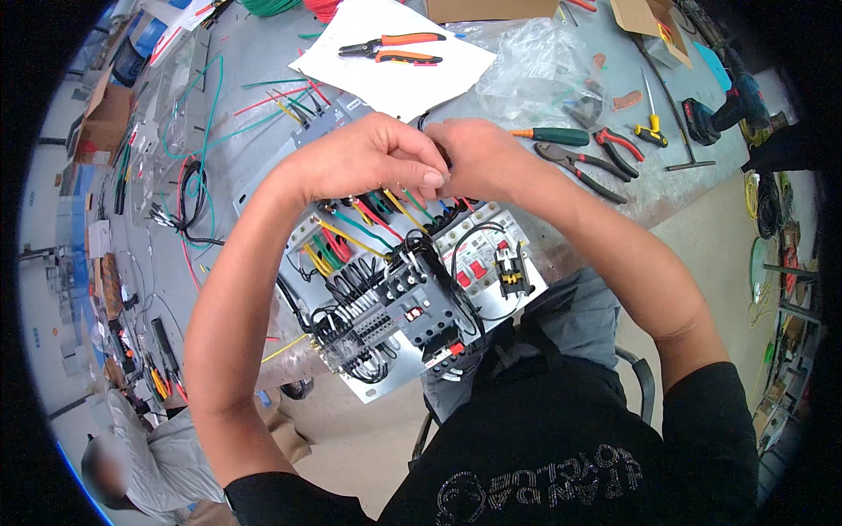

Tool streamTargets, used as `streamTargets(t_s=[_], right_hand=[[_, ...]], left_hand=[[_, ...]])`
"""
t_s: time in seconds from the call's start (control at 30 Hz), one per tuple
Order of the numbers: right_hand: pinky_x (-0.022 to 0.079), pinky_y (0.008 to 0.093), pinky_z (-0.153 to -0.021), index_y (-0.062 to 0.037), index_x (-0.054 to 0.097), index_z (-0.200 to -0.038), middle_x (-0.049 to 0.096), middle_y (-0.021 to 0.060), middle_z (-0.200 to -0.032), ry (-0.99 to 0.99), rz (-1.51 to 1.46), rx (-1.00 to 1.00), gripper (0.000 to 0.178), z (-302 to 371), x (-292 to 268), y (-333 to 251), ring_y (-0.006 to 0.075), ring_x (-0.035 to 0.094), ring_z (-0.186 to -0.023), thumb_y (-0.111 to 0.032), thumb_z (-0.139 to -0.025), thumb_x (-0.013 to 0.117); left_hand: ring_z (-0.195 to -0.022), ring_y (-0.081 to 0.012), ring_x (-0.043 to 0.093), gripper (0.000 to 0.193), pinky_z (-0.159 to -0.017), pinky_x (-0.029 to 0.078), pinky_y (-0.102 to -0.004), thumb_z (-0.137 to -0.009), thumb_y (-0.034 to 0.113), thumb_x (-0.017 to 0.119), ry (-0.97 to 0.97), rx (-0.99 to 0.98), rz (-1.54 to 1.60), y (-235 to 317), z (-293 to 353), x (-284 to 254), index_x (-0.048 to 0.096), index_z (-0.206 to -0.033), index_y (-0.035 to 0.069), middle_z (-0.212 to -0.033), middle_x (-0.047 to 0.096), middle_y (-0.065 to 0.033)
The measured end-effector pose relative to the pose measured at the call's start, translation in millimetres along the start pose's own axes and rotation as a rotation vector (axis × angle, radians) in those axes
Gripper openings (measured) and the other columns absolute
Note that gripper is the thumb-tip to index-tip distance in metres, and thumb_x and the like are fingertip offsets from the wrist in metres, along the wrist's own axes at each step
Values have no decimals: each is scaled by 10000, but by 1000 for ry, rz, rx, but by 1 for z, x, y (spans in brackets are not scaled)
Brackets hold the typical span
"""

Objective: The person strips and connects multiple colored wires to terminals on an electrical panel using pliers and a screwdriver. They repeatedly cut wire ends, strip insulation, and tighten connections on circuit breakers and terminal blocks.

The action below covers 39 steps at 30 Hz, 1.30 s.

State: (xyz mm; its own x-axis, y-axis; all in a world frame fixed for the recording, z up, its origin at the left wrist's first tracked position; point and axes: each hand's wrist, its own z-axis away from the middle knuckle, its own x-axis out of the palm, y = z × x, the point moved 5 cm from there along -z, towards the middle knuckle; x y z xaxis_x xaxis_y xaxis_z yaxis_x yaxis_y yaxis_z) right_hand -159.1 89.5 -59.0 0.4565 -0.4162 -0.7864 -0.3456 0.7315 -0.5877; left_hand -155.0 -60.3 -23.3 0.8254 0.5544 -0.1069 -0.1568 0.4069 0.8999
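Note:
Above a wired electrical panel (381, 392), my left hand (373, 162) and my right hand (481, 159) meet with fingertips close together. Thumb and forefinger of the left hand are pinched; the right hand's fingers are curled and partly hidden. What sits between them is too small or covered to make out. A short black wire end (423, 119) shows just beyond the hands. The panel carries a dark grey contactor (419, 309), a circuit breaker with red switches (474, 270), and black wires (355, 285). Yellow, green and red wires (329, 250) run beneath the left hand.
Orange-handled wire strippers (395, 48) lie on white paper (351, 83). To the right are a clear plastic bag (544, 74), a green-handled screwdriver (557, 136), cable cutters (583, 171), red pliers (618, 153) and a cordless tool (732, 110). Another person (149, 456) is at lower left.

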Motion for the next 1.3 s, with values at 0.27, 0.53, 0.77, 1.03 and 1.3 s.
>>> streamTargets(t_s=[0.27,0.53,0.77,1.03,1.3], right_hand=[[576,492,-820,-52,709,-972,761,171,-932,83,64,-52,383,-6,7,6,408,724,-932,-315,-748,874],[597,507,-845,-98,782,-1019,770,173,-999,23,135,-28,248,-13,4,4,389,731,-1012,-243,-821,744],[603,495,-822,-131,804,-984,778,149,-970,5,155,-3,209,-12,0,3,374,744,-986,-241,-814,754],[607,472,-811,-125,801,-930,774,138,-929,-51,161,43,252,-20,0,4,358,749,-944,-278,-730,812],[590,478,-762,-93,760,-816,748,147,-827,-40,115,-40,203,-23,3,12,382,732,-870,-258,-705,803]], left_hand=[[-915,-113,735,177,-870,600,-289,-981,148,782,44,3,-51,7,7,2,813,-1073,-1,-974,801,-54],[-821,-68,685,125,-794,566,-270,-925,100,822,-43,37,-311,4,-10,19,821,-1003,2,-873,790,-11],[-751,-119,701,122,-712,555,-320,-899,74,810,-7,141,-495,1,-12,24,788,-991,-3,-804,768,-68],[-783,-257,750,137,-721,563,-369,-849,31,799,28,299,-633,4,-5,20,777,-983,14,-855,771,-134],[-803,-288,751,186,-729,561,-385,-815,-21,764,114,311,-647,-6,-3,22,767,-996,23,-867,766,-144]])
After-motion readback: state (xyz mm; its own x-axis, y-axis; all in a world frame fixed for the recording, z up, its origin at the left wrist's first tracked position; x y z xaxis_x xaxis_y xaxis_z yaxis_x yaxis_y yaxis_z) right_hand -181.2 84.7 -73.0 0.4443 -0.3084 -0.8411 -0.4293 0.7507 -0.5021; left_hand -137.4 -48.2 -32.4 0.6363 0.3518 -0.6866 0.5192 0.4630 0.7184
